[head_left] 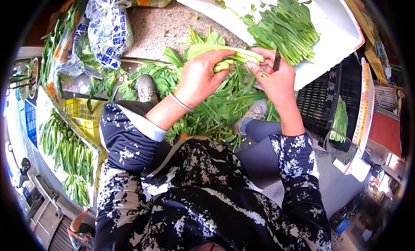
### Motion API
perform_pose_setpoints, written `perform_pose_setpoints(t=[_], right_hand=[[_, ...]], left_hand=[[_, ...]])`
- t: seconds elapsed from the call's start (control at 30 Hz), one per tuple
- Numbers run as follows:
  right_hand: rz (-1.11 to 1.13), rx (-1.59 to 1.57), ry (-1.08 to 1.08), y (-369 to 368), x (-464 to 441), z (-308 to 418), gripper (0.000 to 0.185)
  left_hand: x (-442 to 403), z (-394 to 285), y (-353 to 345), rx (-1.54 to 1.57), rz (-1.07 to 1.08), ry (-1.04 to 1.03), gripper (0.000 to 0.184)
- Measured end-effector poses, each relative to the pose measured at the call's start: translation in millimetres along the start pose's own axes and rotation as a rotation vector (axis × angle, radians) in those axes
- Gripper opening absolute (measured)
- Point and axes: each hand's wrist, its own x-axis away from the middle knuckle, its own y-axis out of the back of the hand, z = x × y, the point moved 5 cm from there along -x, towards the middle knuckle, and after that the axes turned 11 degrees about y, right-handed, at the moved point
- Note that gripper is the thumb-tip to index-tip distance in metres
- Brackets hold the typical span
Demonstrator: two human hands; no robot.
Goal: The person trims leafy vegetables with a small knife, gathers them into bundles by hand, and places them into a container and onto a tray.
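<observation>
My left hand [202, 76] is closed round a few leafy green stalks [245, 55], whose pale cut ends point to the right. My right hand [279, 80] grips a small knife [277, 60]; its dark blade stands up past the fingers and a bit of red shows at its base. The thumb and fingertips of that hand meet the stalk ends. Below both hands, a heap of loose green leaves [216, 105] covers the ground between my shoes. Beyond the right hand, a bunch of greens [287, 28] lies in a white foam box [335, 32].
Plastic bags of vegetables [110, 28] stand at the upper left. A yellow crate [86, 110] and a foam box of greens [93, 158] are on the left. To the right is a black crate [317, 97]. Another person [80, 231] shows at the lower left.
</observation>
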Motion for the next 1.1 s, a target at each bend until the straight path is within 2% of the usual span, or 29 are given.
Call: perform_pose_setpoints(t=[0.13, 0.23, 0.33, 0.43, 0.5, 0.53, 0.7, 0.8, 0.9, 0.97, 1.1], right_hand=[[0.049, 0.027, 0.013, -4, 0, 9, 0.031], [0.084, 0.073, 0.001, -7, 1, 11, 0.03], [0.107, 0.072, -0.002, -9, 2, 10, 0.03], [0.132, 0.076, -0.008, -12, 5, 7, 0.031], [0.137, 0.07, 0.005, -14, 5, 9, 0.031], [0.127, 0.081, -0.017, -14, 6, 10, 0.031], [0.076, 0.078, -0.098, -18, 8, 6, 0.029], [0.014, 0.02, -0.046, -19, 8, 3, 0.026], [-0.024, -0.153, -0.155, -20, 8, -2, 0.024], [-0.035, -0.321, -0.18, -21, 7, 1, 0.023], [0.037, -0.293, -0.262, -20, 8, 6, 0.027]], left_hand=[[0, 4, 0, -0.039, 0.011, -0.021, 0.027], [1, 3, 1, -0.029, 0.014, 0.019, 0.028], [2, 4, 1, -0.153, 0.084, 0.101, 0.028], [2, 8, -1, -0.119, 0.069, 0.074, 0.03], [2, 7, -2, -0.184, 0.009, -0.063, 0.03], [3, 8, -4, -0.184, 0.011, -0.063, 0.03], [2, 11, -8, -0.122, 0.09, 0.05, 0.033], [3, 5, -6, -0.1, 0.094, -0.017, 0.039], [4, -1, -4, -0.057, 0.057, -0.115, 0.045], [5, -2, -4, -0.05, 0.065, -0.099, 0.044], [4, 7, -9, -0.064, 0.046, -0.011, 0.04]])
